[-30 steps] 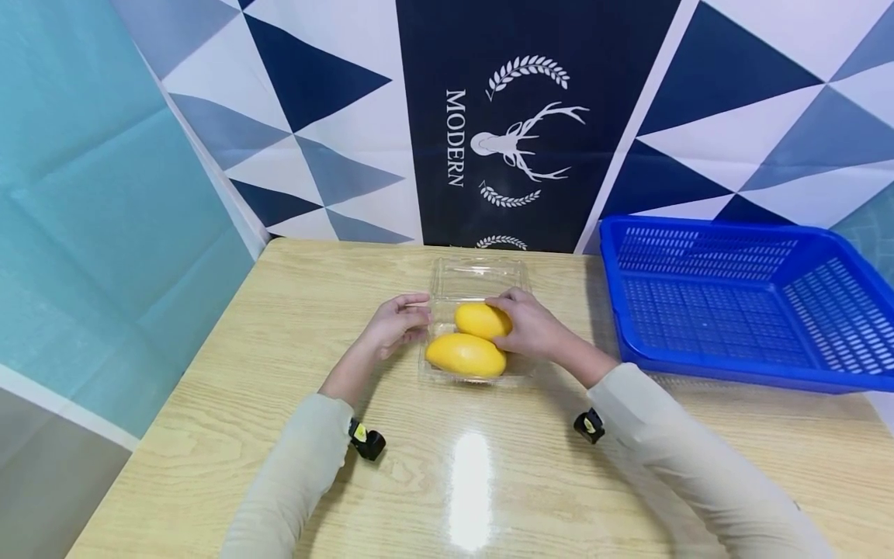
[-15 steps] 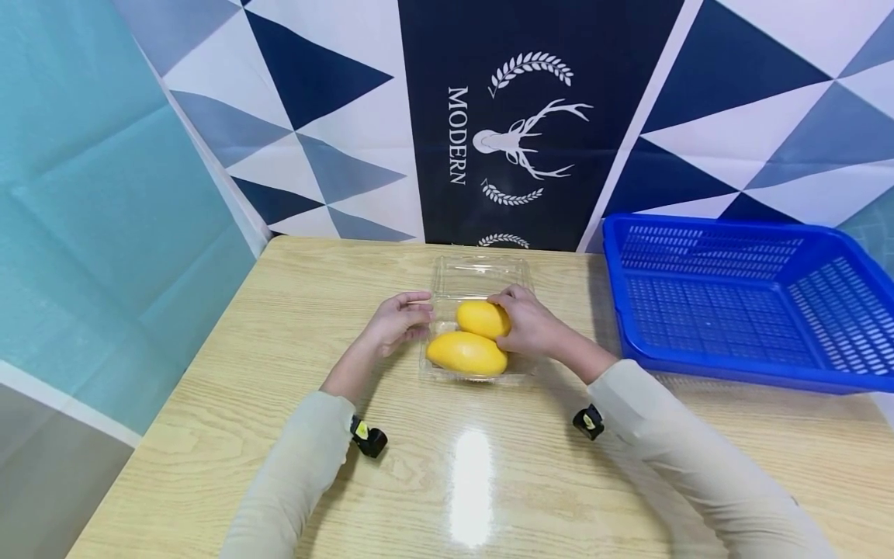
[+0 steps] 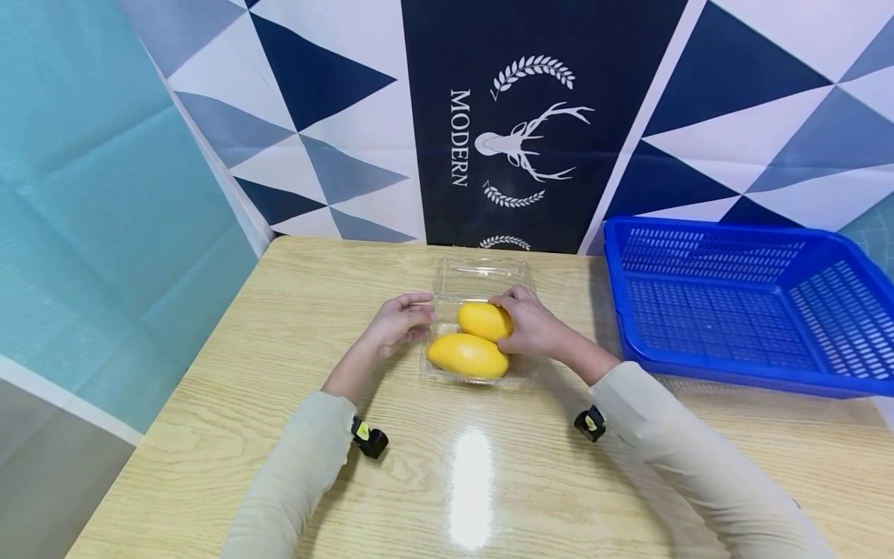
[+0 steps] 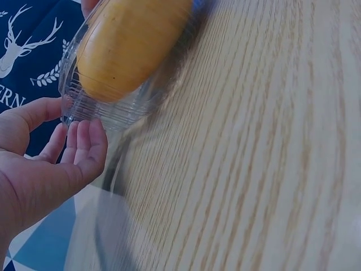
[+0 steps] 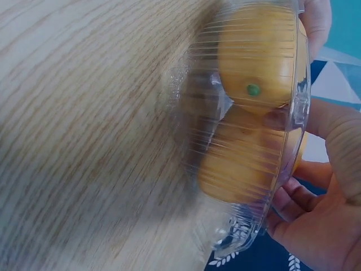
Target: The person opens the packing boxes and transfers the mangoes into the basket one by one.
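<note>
**Two Yellow Fruits in the Box, Right Hand on the Far One!**

And there was the lettering, bold as you like: MODERN (image 3: 460, 138), white and turned sideways at top centre, right beside a white deer head (image 3: 513, 144) and leaf sprays on the dark backdrop panel (image 3: 447, 46)! Yellow tags on the black wrist devices (image 3: 370, 440) were too small to read. Over at the right edge, a blue basket (image 3: 740, 378) stood on the wooden table (image 3: 300, 310).

Now centre frame! The far yellow fruit (image 3: 480, 320) sat in the clear container (image 3: 522, 371), touching the near yellow fruit (image 3: 468, 355), clear lid (image 3: 482, 283) open behind. The right hand (image 3: 534, 322) gripped the far one, thumb between the pair, covering its right end. The left hand (image 3: 401, 322), thumb and fingertips close together, pinched the container's left edge!
</note>
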{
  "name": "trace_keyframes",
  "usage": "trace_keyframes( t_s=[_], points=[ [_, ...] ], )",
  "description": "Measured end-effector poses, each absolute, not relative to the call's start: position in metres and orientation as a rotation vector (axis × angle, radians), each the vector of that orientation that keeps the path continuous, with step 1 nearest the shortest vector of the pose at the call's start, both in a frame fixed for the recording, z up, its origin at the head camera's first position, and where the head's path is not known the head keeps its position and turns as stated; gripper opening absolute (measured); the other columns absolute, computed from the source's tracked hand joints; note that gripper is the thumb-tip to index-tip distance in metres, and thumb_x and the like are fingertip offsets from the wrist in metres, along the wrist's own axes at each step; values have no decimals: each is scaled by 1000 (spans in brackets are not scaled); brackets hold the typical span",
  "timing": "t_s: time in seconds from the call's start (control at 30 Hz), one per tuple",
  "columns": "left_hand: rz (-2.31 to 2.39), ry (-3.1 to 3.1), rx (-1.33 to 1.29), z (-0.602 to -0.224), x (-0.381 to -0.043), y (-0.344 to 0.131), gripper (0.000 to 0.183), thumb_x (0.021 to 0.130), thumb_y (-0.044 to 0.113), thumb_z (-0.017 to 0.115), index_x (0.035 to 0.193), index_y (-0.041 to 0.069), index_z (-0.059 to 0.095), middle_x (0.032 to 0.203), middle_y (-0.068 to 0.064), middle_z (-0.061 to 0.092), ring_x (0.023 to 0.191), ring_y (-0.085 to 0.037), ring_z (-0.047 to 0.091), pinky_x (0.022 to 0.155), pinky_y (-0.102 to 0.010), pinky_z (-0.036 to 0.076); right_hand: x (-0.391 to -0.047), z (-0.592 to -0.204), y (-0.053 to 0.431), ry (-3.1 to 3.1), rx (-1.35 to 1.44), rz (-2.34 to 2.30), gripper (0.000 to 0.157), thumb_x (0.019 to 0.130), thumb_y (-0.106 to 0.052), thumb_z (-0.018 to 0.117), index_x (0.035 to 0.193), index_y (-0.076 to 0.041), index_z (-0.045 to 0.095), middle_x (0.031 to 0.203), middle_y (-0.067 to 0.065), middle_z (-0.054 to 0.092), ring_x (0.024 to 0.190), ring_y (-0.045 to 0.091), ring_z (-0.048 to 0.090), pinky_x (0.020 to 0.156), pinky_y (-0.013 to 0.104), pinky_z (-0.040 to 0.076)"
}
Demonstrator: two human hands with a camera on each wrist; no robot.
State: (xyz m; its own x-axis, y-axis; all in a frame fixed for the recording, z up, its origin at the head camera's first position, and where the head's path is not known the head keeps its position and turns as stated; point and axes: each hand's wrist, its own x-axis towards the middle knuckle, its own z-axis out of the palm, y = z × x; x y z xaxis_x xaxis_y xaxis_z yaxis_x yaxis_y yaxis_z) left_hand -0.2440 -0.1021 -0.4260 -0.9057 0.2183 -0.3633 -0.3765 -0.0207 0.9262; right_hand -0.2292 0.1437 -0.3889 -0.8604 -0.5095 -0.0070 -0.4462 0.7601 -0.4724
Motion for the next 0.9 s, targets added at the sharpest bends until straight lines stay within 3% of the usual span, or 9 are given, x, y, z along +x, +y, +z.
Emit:
trace_keyframes(
  t_s=[0.53,0.9],
  points=[
    [1994,1858,-183,-425,-243,-101,48,87,-2,58,133,5,47,134,-17,48,95,-19,57,74,-24,52,-228,-387,144,2813,-762,-728,75,69,-12,72,135,5,43,123,21,44,113,34,37,96,47,38],
    [1984,1877,-157,-425,-241,-103,49,88,-2,57,135,5,45,135,-17,48,105,-23,55,81,-26,53,-227,-387,147,2807,-761,-836,69,68,-10,72,132,1,48,124,20,42,113,32,40,97,46,40]
  ],
)
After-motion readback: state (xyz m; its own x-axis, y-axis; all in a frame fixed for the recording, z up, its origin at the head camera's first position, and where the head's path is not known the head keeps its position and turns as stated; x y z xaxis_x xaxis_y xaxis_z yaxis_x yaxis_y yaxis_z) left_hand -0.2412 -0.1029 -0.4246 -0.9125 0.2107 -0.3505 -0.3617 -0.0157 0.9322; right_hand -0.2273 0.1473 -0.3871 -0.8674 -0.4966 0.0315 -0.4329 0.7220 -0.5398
